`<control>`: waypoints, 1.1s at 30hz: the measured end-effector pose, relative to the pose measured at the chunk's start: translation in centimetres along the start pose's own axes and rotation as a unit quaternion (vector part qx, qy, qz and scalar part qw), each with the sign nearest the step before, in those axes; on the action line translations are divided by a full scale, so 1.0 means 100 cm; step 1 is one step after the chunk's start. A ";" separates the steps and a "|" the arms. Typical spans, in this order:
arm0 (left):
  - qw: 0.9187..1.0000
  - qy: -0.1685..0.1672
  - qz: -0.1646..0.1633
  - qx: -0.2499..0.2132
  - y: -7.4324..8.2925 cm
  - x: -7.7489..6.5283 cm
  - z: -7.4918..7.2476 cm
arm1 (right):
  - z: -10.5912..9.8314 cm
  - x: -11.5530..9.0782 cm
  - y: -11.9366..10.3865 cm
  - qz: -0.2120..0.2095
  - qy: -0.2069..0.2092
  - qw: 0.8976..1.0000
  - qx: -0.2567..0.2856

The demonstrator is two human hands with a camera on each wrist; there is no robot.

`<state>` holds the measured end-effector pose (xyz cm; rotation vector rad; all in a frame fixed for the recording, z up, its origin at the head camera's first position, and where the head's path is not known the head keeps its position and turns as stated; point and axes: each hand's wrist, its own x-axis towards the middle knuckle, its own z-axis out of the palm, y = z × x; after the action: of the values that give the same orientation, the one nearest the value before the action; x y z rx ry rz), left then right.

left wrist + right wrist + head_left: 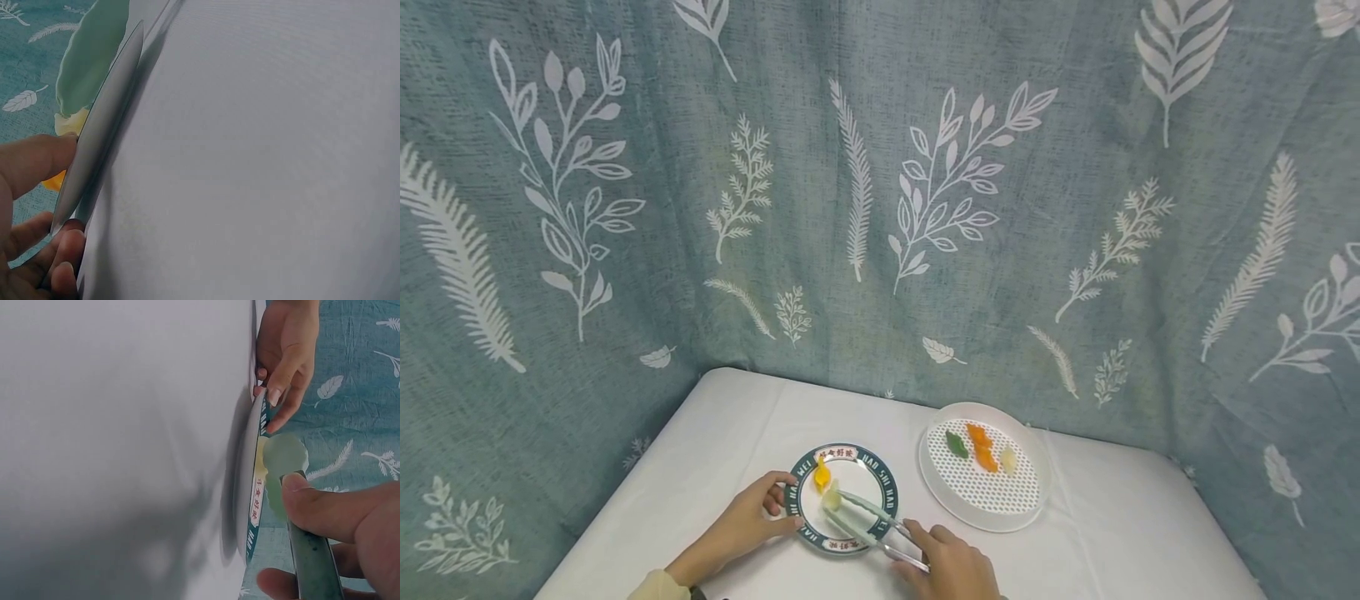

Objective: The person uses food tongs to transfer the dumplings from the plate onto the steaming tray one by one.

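At lower centre of the frame, right hand (953,563) grips tongs (854,531), tips at a pale piece (831,501) on a plate (859,477). Left of this, left hand (754,517) holds the plate

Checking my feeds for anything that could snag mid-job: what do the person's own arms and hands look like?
The left hand and right hand are bare, with no gloves or rings visible. A pale yellowish sleeve shows on the left side, with a small dark patch beside it that I can't identify. No sleeve shows on the right.
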<state>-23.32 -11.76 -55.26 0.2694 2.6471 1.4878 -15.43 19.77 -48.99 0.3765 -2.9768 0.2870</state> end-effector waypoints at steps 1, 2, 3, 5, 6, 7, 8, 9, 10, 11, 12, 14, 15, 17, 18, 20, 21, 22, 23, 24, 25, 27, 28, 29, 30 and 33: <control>1.000 0.000 0.000 -0.001 0.000 0.000 0.000 | -0.001 0.000 0.001 0.001 -0.001 1.000 0.000; 1.000 0.000 0.000 -0.002 0.000 0.000 0.000 | -0.003 0.000 0.001 0.003 -0.002 1.000 0.001; 1.000 0.000 0.000 -0.004 0.000 0.000 0.000 | -0.004 0.000 0.002 0.005 -0.002 1.000 0.001; 1.000 0.000 -0.001 -0.003 0.000 0.000 0.000 | -0.007 0.000 0.004 0.013 -0.006 1.000 0.002; 1.000 -0.001 -0.003 -0.004 0.000 0.000 0.000 | -0.008 0.000 0.005 0.016 -0.007 1.000 0.002; 1.000 -0.001 -0.004 -0.005 0.000 0.000 0.000 | -0.009 0.000 0.005 0.020 -0.009 1.000 0.000; 1.000 -0.001 -0.007 -0.005 0.000 0.000 0.000 | -0.011 0.000 0.006 0.023 -0.011 1.000 -0.002; 1.000 -0.001 -0.008 -0.006 0.000 -0.001 0.000 | -0.012 0.000 0.006 0.026 -0.013 1.000 -0.004; 1.000 0.000 -0.009 -0.005 0.000 -0.001 0.001 | -0.013 0.000 0.007 0.029 -0.016 0.999 -0.005; 1.000 0.000 -0.010 -0.006 0.001 -0.001 0.000 | -0.013 0.000 0.007 0.031 -0.018 0.999 -0.005; 1.000 0.001 -0.010 -0.007 0.001 -0.001 0.000 | -0.014 0.000 0.006 0.033 -0.022 0.999 -0.005; 1.000 0.002 -0.009 -0.005 0.001 -0.001 0.000 | -0.014 0.001 0.005 0.035 -0.026 0.999 -0.002; 1.000 0.002 -0.008 -0.005 0.001 -0.001 0.000 | -0.013 0.001 0.004 0.035 -0.029 0.999 0.001; 1.000 0.002 -0.006 -0.003 0.001 -0.001 0.001 | -0.011 0.001 0.001 0.036 -0.032 0.999 0.008; 1.000 0.001 -0.006 -0.004 0.001 -0.001 0.001 | -0.010 0.001 -0.001 0.036 -0.033 0.999 0.009; 1.000 0.001 -0.004 -0.005 0.001 -0.001 0.001 | -0.007 0.002 -0.006 0.037 -0.035 0.999 0.011; 1.000 0.001 -0.003 -0.005 0.001 -0.001 0.001 | -0.005 0.002 -0.008 0.038 -0.034 0.999 0.011; 1.000 0.001 -0.001 -0.005 0.000 -0.001 0.001 | -0.004 0.003 -0.011 0.039 -0.033 0.999 0.011; 1.000 0.000 0.001 -0.007 0.000 0.000 0.001 | -0.004 0.003 -0.013 0.040 -0.032 0.999 0.008; 1.000 -0.001 0.003 -0.007 0.000 0.000 0.001 | -0.003 0.003 -0.015 0.041 -0.029 0.999 0.006; 1.000 -0.001 0.006 -0.006 0.000 0.000 0.001 | -0.003 0.003 -0.017 0.043 -0.027 0.999 0.005; 1.000 -0.003 0.011 -0.005 -0.001 0.000 0.001 | -0.004 0.003 -0.019 0.044 -0.024 0.999 0.000; 1.000 -0.003 0.013 -0.004 -0.001 0.000 0.001 | -0.004 0.002 -0.020 0.047 -0.025 0.999 -0.003; 1.000 -0.004 0.014 -0.003 -0.001 0.000 0.000 | -0.004 0.002 -0.020 0.049 -0.025 0.998 -0.006; 1.000 -0.004 0.015 -0.002 -0.001 0.000 0.000 | -0.005 0.002 -0.020 0.051 -0.027 0.998 -0.009; 1.000 -0.003 0.013 0.000 -0.001 0.000 0.000 | -0.006 0.001 -0.017 0.057 -0.028 0.998 -0.020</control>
<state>-23.32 -11.82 -55.33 0.3108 2.6482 1.4923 -15.08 18.24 -48.13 0.2156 -3.0592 0.2318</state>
